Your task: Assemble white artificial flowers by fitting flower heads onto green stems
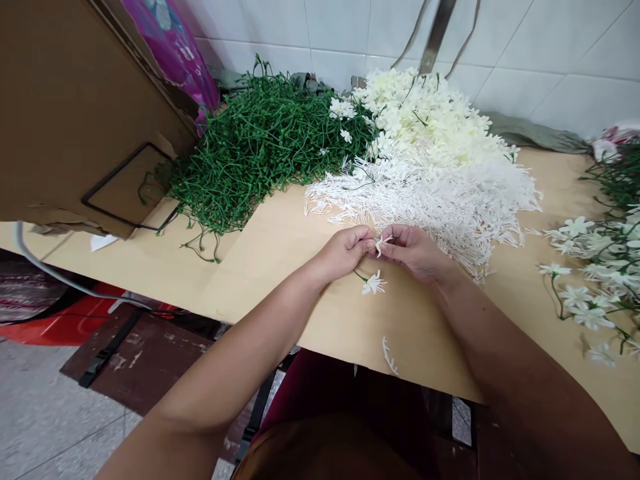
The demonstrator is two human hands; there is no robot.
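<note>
My left hand (345, 252) and my right hand (415, 252) meet over the light wooden table (280, 253), fingers pinched together. Between the fingertips sits a small white plastic flower piece (380, 244). A thin green stem (358, 274) hangs from my left hand and carries a white artificial flower (374, 285) just below the hands. A pile of white spiky plastic sprigs (440, 193) lies right behind the hands, touching my right hand's far side. One loose white sprig (389, 355) lies near the table's front edge.
A heap of green plastic stems (260, 147) sits at the back left, a mound of cream flower heads (430, 113) behind the sprigs. Finished white flowers on green stems (590, 273) lie at the right. A cardboard box (75, 107) stands at the left. Tiled wall behind.
</note>
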